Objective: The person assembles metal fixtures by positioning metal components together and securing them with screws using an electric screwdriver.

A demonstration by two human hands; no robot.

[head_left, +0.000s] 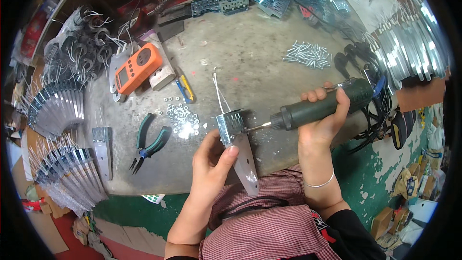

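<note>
Hands grip a metal part and power screwdriver near pliers, nuts and screws.

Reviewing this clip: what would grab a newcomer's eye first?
Most likely the big dark green screwdriver in the right hand, right of centre, its bit pointing at the metal part that the left hand holds upright near the middle. Next, the bright orange meter at the table's upper left, and the loose pile of silver screws at its upper right.
</note>
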